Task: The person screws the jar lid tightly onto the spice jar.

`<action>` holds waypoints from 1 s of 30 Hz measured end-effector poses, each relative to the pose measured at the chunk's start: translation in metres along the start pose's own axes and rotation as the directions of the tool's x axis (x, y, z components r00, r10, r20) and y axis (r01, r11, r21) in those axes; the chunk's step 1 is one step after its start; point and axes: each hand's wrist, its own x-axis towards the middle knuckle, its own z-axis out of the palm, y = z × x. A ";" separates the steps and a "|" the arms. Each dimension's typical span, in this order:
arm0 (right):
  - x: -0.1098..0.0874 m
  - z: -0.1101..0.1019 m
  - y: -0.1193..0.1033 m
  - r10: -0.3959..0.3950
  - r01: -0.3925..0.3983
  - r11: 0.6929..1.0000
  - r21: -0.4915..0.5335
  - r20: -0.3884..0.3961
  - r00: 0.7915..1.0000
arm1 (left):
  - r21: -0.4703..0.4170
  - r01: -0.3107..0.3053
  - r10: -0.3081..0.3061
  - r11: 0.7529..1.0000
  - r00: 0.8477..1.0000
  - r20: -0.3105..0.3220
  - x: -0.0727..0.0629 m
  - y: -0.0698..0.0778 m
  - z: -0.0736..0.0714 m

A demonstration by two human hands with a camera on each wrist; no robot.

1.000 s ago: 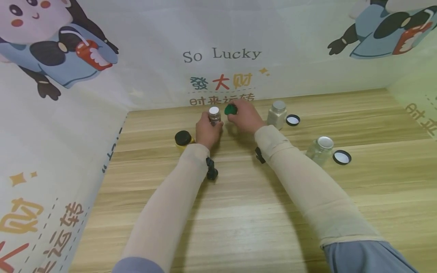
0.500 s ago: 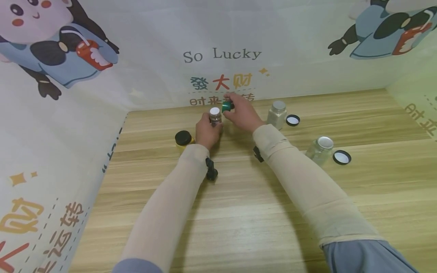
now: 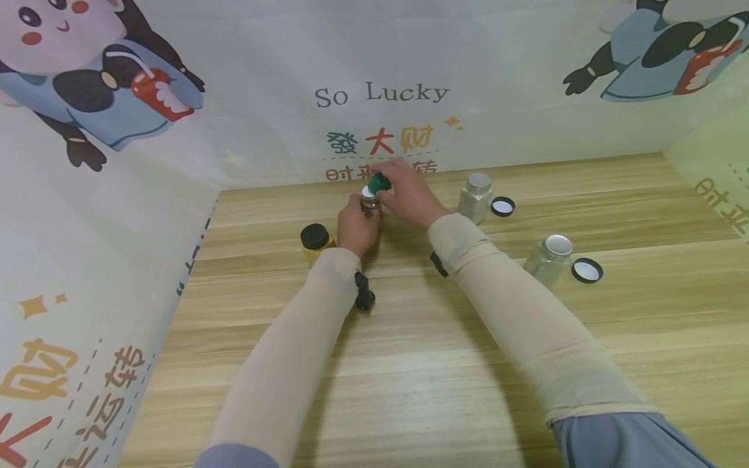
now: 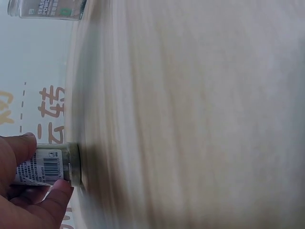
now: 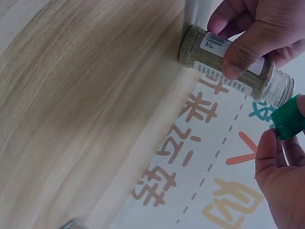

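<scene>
My left hand grips a small glass spice jar around its labelled middle and holds it upright on the table near the back wall. Greenish-brown powder fills most of the jar, and its neck is bare glass topped with a white seal. Between thumb and fingers my right hand pinches a green cap. The cap is tilted right at the jar's mouth, overlapping part of the white top in the head view. In the left wrist view the jar's barcode label shows between the thumb and fingers.
Left of the left hand stands a yellow jar with a black lid. Two lidless glass jars, one at the back and one nearer, stand right, each beside a black lid. A printed cloth wall backs the wooden table.
My right hand has moved left with the green cap, from beside the jar to its mouth, and the cap has turned. The left hand and the jar have stayed put.
</scene>
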 end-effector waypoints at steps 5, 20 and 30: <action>0.001 0.004 0.001 -0.052 0.052 0.998 -0.019 -0.002 0.999 | -0.007 -0.018 0.018 1.000 1.000 -0.005 -0.003 0.001 0.002; 0.002 0.005 -0.003 -0.123 0.128 0.989 -0.078 0.065 0.990 | 0.000 -0.048 0.048 0.999 0.999 -0.008 -0.005 0.001 0.005; 0.003 0.006 -0.003 -0.143 0.151 0.982 -0.112 0.082 0.986 | 0.007 -0.034 0.034 0.999 0.999 -0.004 -0.006 0.002 0.004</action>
